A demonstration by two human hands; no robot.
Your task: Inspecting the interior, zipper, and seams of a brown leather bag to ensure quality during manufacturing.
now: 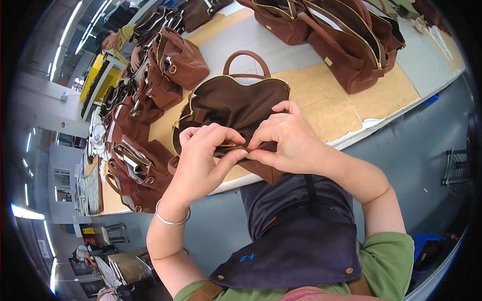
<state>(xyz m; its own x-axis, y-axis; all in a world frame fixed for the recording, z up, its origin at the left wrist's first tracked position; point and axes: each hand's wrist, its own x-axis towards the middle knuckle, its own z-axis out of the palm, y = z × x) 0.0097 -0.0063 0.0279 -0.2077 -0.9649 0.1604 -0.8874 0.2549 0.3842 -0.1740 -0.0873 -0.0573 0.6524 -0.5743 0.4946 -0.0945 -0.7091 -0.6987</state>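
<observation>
A reddish-brown handbag (268, 172) lies at the table's near edge, its top gaping and its dark brown lining (231, 100) showing. One rounded handle (246, 54) stands up at its far side, and a gold zipper (251, 82) runs along the opening. My left hand (208, 153) pinches the near rim of the bag between thumb and fingers. Close beside it, my right hand (283, 138) pinches the same rim, the fingertips of both hands almost meeting. A short stretch of zipper teeth shows by the left fingers. Whatever else lies between the fingertips is hidden.
More brown handbags (183, 60) crowd the table's left side, and others (346, 50) stand at the far right. Tan board (321, 100) covers the tabletop. Another person (118, 42) works at the far left. A stool (454, 168) stands on the floor to the right.
</observation>
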